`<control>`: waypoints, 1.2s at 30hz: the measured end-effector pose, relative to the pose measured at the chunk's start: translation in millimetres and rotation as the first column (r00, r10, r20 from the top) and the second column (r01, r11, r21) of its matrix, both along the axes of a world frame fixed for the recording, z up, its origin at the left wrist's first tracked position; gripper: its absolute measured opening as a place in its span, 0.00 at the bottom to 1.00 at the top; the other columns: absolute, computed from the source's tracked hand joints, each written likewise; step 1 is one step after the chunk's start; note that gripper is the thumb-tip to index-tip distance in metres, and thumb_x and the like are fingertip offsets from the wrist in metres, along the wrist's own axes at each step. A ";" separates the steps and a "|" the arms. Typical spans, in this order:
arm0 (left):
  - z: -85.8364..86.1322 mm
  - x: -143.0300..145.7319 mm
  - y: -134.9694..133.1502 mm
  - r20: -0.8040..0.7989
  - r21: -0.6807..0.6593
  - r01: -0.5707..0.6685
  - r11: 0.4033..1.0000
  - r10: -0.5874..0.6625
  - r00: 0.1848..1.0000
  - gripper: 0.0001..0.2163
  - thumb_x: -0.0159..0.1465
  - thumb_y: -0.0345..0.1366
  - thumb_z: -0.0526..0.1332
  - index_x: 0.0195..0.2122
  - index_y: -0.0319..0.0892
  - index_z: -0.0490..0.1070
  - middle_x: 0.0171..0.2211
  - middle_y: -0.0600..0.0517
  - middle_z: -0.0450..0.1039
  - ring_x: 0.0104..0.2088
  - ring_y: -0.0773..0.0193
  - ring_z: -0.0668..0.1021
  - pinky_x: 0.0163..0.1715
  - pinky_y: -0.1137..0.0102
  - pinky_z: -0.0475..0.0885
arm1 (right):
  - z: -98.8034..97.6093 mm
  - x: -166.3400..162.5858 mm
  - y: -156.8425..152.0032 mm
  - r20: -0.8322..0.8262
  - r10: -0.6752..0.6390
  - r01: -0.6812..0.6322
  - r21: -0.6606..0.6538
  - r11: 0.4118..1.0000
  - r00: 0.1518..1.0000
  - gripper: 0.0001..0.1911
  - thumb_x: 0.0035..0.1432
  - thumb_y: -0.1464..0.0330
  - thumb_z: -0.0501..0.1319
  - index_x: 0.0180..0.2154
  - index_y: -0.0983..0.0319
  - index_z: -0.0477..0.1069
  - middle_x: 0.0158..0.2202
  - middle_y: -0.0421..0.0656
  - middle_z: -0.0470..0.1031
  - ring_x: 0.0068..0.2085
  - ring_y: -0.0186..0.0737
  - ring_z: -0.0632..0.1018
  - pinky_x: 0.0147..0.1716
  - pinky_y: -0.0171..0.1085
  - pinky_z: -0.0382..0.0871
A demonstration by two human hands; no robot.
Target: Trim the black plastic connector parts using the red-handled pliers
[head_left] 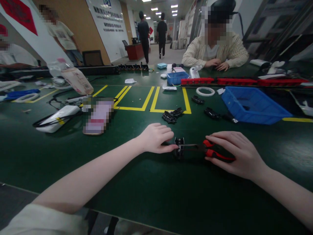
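My left hand (156, 138) is closed at the middle of the green table, its thumb and fingers pinching a small black plastic part (180, 141) by its left side. In my right hand (241, 152) is a pair of red-handled pliers (218, 155). Their long thin jaws point left and reach the black part, touching or overlapping it; the exact contact is too small to tell. Beyond my left hand, similar black pieces (169, 117) lie on the table. Two more, a black piece (197, 100) and another black piece (212, 113), rest farther right.
A blue bin (255, 112) stands at right, a smaller blue tray (176, 78) farther back. On the left lie a phone (97, 117), a white cabled device (58, 119) and a tilted bottle (78, 80). Red strips (234, 81) cross the back, before a seated person (216, 52).
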State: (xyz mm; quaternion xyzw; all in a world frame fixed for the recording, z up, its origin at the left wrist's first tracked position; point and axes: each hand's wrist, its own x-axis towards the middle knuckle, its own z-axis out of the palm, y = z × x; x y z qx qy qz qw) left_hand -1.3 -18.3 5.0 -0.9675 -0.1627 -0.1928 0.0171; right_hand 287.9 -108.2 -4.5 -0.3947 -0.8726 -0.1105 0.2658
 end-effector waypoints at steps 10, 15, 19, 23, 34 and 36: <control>4.9 4.3 -1.9 -0.104 -0.291 0.159 0.944 -0.196 0.975 0.26 0.66 0.46 0.55 0.61 0.38 0.56 0.58 0.41 0.63 0.55 0.54 0.68 0.53 0.63 0.63 | 10.1 5.4 -3.6 -0.038 -0.112 0.117 0.144 0.983 0.993 0.35 0.55 0.63 0.63 0.61 0.54 0.53 0.50 0.51 0.70 0.50 0.58 0.72 0.47 0.56 0.67; 6.6 9.0 -7.6 -0.211 -0.186 0.109 0.977 -0.148 0.966 0.28 0.63 0.53 0.57 0.58 0.39 0.62 0.49 0.42 0.68 0.45 0.55 0.72 0.41 0.66 0.67 | 7.1 4.5 -0.2 0.001 -0.064 0.063 0.119 0.991 0.998 0.31 0.55 0.62 0.63 0.58 0.59 0.58 0.47 0.52 0.70 0.48 0.56 0.73 0.45 0.53 0.68; 7.1 13.8 -11.9 -0.275 -0.127 0.093 0.988 -0.125 0.953 0.24 0.62 0.55 0.57 0.46 0.37 0.68 0.40 0.46 0.72 0.37 0.58 0.75 0.34 0.68 0.66 | 6.0 2.2 1.0 0.019 -0.045 0.043 0.106 0.993 0.999 0.30 0.54 0.62 0.64 0.57 0.61 0.60 0.47 0.53 0.70 0.48 0.55 0.72 0.46 0.52 0.68; 6.5 13.6 -12.3 -0.296 -0.181 0.025 0.983 -0.078 0.952 0.18 0.64 0.51 0.57 0.42 0.38 0.66 0.36 0.49 0.74 0.33 0.61 0.76 0.30 0.69 0.66 | 5.3 1.2 0.1 -0.004 -0.054 0.054 0.080 0.995 0.999 0.30 0.54 0.62 0.64 0.57 0.60 0.60 0.47 0.52 0.70 0.47 0.54 0.73 0.44 0.51 0.69; 9.4 11.2 -14.5 -0.298 -0.278 -0.104 0.955 0.017 0.954 0.12 0.65 0.45 0.56 0.40 0.40 0.65 0.32 0.52 0.74 0.30 0.61 0.77 0.30 0.70 0.67 | 4.4 -4.6 -0.6 -0.054 -0.087 0.088 0.022 0.996 0.995 0.24 0.55 0.64 0.62 0.54 0.59 0.63 0.46 0.50 0.72 0.46 0.50 0.74 0.43 0.49 0.71; 11.1 12.2 -15.1 -0.309 -0.317 -0.117 0.941 0.014 0.951 0.11 0.63 0.44 0.58 0.37 0.41 0.65 0.31 0.53 0.74 0.29 0.62 0.77 0.31 0.69 0.67 | 4.7 -6.9 -1.1 -0.053 -0.062 0.062 0.002 0.998 0.997 0.23 0.54 0.66 0.62 0.52 0.60 0.64 0.45 0.50 0.73 0.45 0.48 0.75 0.41 0.46 0.73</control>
